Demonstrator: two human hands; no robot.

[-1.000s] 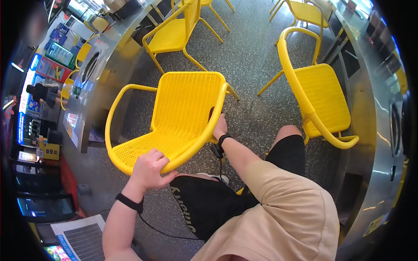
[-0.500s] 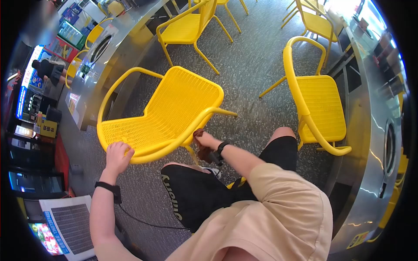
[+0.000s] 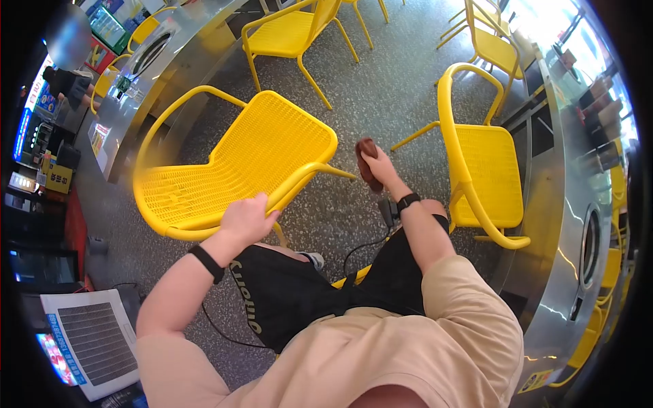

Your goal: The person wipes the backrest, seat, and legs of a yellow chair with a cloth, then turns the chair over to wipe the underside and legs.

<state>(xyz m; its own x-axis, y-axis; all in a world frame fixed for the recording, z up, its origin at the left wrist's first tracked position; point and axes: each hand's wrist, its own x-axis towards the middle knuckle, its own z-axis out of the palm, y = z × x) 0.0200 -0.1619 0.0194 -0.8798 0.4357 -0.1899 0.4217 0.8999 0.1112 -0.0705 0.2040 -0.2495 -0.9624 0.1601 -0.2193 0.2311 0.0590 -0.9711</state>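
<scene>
A yellow metal chair [image 3: 265,146] with a woven-pattern seat and back stands tilted in front of me, turned to the left. My left hand [image 3: 248,221] is closed around its near tubular arm rail. To the right of this chair, my right hand [image 3: 381,168] grips a bunched dark brown cloth [image 3: 367,163], held in the air above the floor and apart from any chair. Both wrists wear black bands, and a small dark device hangs by the right one.
Another yellow chair [image 3: 486,177] stands to the right beside a steel counter [image 3: 554,272]. A second steel counter [image 3: 153,88] runs along the left. More yellow chairs [image 3: 282,41] are farther off. A white grille panel [image 3: 95,340] is at lower left; a person [image 3: 68,85] is at upper left.
My right hand has moved away from the chair's rail, up and to the right, with the cloth. The left hand has shifted right along the rail.
</scene>
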